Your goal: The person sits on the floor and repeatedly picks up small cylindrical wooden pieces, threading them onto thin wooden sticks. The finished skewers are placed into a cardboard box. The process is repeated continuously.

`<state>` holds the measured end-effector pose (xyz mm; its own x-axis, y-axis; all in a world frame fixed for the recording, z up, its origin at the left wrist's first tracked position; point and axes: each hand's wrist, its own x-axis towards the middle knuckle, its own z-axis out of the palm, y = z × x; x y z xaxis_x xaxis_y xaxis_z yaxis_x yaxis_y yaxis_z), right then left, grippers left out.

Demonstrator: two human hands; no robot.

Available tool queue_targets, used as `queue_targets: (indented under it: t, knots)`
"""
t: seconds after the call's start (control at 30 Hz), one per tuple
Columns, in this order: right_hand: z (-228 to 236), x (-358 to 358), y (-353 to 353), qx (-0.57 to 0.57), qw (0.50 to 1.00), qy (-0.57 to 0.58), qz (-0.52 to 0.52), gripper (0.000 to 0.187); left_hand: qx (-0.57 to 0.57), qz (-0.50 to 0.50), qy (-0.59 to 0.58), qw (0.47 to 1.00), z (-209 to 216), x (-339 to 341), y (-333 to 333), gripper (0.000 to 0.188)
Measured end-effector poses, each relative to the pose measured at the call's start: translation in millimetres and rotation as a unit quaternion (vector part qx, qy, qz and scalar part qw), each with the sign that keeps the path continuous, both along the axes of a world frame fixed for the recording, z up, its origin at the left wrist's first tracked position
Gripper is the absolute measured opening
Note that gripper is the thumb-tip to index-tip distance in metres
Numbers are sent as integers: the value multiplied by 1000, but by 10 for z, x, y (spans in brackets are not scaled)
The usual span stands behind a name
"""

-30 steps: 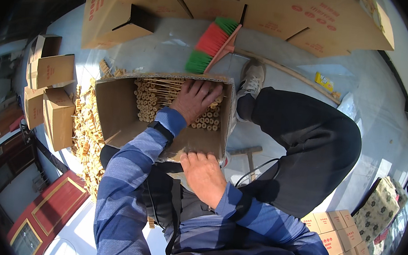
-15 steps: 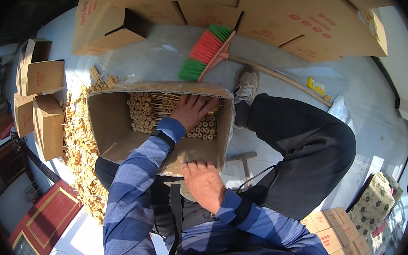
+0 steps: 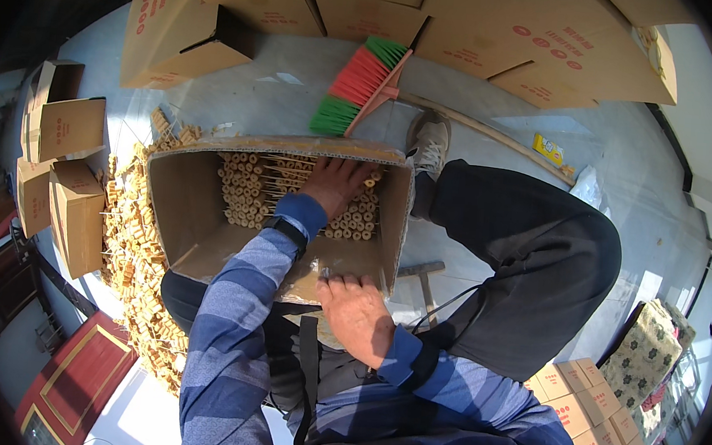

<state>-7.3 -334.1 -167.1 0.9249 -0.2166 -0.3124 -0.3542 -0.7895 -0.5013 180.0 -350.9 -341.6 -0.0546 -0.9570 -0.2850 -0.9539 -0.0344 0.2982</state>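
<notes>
A deep cardboard box [image 3: 195,252], open at the top, leans before me between my legs. Inside it lie skewered snacks [image 3: 243,188], pale ring-shaped pieces on thin sticks, stacked in bundles with sticks pointing inward. My left hand [image 3: 333,189] reaches into the box, its fingers stretched over the skewers near the far wall; their tips are in shadow and partly hidden. At the near side my right hand [image 3: 357,316] grips the box's wall, fingers bent over the edge.
Left of the box lies a heap of loose skewered snacks [image 3: 138,281]. A broom [image 3: 358,89] lies beyond it. Cardboard boxes [image 3: 77,209] stand at left, large cartons [image 3: 488,32] along the far side, and stacked boxes [image 3: 596,409] at lower right.
The view has shifted slightly, and the box's far rim sits a little higher in the picture. My left hand has moved slightly toward the far wall; my right hand keeps its hold.
</notes>
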Motion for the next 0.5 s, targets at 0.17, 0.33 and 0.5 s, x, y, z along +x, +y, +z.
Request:
queue_targets:
  t: [0.17,0.33,0.5]
  knots:
    - [1,5,-11,7,998,44,34,37,14,46,3,999,-5,-92,-57,59]
    - [19,-7,-10,5,999,39,32,37,-80,44,-55,994,-120,-189,-41,55]
    - [30,7,-18,-6,999,33,22,37,5,48,-19,999,-269,-128,-71,51]
